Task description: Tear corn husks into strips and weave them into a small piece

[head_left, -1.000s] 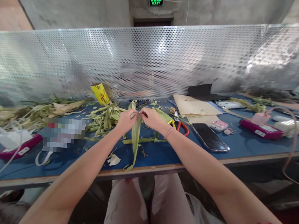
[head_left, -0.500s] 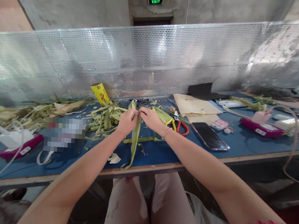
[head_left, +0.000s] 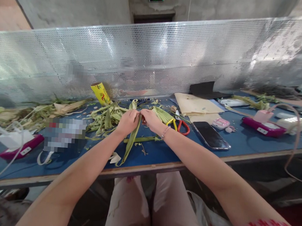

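Note:
My left hand [head_left: 128, 121] and my right hand [head_left: 152, 120] meet above the table, fingertips pinched together on a long green corn husk strip [head_left: 131, 144]. Its upper end stands up behind the fingers, and its tail hangs down toward the table's front edge. My fingers hide the exact pinch point. Left of the hands lies a heap of husk strips [head_left: 106, 122]. Just beyond my right hand is a wider folded husk [head_left: 162, 113]. Scissors [head_left: 183, 127] with a red and a yellow handle lie beside my right wrist. Another husk strip [head_left: 145, 139] lies flat below the hands.
A perforated metal panel [head_left: 154, 58] closes off the blue table [head_left: 160, 158] at the back. A phone [head_left: 212, 135], a brown paper sheet [head_left: 195, 105] and a purple power strip [head_left: 265, 128] are on the right. A yellow tube [head_left: 100, 93] and another purple power strip [head_left: 25, 149] are on the left.
The tail of the held husk strip has swung to the left. My right hand's fingers have curled a little more; both hands stay in nearly the same spot.

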A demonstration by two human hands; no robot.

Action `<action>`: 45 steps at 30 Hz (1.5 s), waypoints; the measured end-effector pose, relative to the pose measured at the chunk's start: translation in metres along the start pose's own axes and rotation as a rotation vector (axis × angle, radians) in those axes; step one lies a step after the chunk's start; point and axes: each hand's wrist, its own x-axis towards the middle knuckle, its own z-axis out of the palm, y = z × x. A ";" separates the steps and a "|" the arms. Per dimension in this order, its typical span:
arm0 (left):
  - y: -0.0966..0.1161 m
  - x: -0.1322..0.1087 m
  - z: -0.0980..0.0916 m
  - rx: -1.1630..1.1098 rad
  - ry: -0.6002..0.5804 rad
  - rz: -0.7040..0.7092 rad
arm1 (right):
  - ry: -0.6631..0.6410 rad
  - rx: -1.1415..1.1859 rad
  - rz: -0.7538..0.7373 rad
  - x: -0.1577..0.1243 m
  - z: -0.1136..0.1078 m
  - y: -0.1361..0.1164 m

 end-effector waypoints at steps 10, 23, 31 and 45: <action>0.011 0.007 -0.007 -0.203 0.044 -0.504 | -0.069 -0.069 -0.072 0.003 -0.009 -0.006; 0.017 0.012 -0.015 -0.496 0.009 -0.659 | 0.031 -0.634 -0.467 -0.003 -0.010 -0.007; 0.015 0.008 -0.012 -0.454 -0.043 -0.560 | 0.039 -0.669 -0.488 -0.004 -0.011 -0.010; 0.018 0.004 -0.011 -0.235 0.034 -0.503 | -0.133 -0.284 -0.117 -0.002 -0.012 -0.009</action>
